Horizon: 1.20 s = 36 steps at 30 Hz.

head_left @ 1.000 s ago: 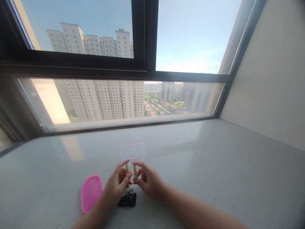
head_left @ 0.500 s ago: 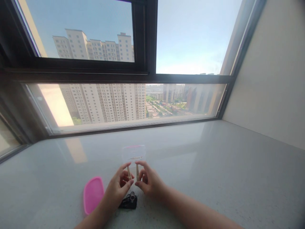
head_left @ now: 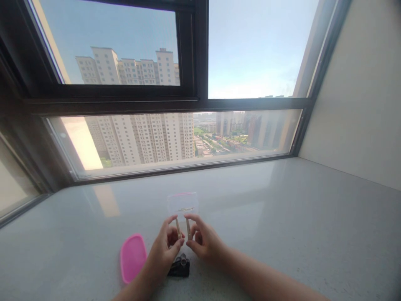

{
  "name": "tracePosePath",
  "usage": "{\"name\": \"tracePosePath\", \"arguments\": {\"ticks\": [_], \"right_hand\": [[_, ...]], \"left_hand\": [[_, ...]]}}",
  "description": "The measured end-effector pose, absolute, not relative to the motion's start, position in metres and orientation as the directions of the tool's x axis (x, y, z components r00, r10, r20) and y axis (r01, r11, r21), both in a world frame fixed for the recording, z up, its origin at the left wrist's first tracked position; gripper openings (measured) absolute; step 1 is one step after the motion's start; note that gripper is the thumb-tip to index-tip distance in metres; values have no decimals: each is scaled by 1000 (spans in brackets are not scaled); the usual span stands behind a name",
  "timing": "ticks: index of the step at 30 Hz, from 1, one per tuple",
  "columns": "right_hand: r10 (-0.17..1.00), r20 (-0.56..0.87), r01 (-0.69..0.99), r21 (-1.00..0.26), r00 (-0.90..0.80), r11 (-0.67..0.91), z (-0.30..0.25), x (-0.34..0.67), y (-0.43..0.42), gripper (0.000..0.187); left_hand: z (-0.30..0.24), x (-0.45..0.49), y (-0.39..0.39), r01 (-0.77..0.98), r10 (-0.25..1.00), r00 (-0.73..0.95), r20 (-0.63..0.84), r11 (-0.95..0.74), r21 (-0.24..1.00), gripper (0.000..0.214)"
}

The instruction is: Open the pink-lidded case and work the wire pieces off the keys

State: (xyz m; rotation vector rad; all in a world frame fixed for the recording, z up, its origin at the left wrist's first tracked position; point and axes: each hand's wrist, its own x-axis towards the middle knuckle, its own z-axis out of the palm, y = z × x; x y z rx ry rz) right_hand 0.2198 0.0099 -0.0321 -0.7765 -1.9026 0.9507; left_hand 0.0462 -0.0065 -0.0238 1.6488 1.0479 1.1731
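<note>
On grey stone windowsill [head_left: 250, 196], below dark-framed window [head_left: 200, 50]: vs. earlier frames, whole view shifted, w/ hands and sill items further right in frame, window crossbar slightly lower. Grip unchanged; both pieces still upright, abt. same gap apart.

Item 1: L hand [head_left: 163, 251], fingers curled, thumb and fingertips closed on slim tan peg [head_left: 178, 229], prob. wood.
Item 2: R hand [head_left: 205, 242], same closed pinch on matching peg [head_left: 189, 230]. Pegs near-vertical, side by side, just apart, between the hands; fine detail too small to tell.
Item 3: clear plastic pack [head_left: 182, 205], pink strip along far edge, on sill just beyond pegs.
Item 4: pink rounded lid [head_left: 133, 258], flat on sill, just beside L wrist.
Item 5: black object [head_left: 179, 269] w/ metal cylinder on top, on sill just below hands.
</note>
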Motion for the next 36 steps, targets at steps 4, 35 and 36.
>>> {"name": "tracePosePath", "arguments": {"ticks": [4,35,36], "right_hand": [[794,419,153,-836,-441,526,-34,220,10,69],[839,398,76,-888,-370,454,-39,221,13,57],[836,407,78,-882,-368,464,-39,221,13,56]], "left_hand": [[-28,45,-4,171,931,229,284,-326,930,48],[-28,46,-2,272,925,210,316,-366,890,53],[-29,46,-2,261,927,204,315,-361,895,53]]}}
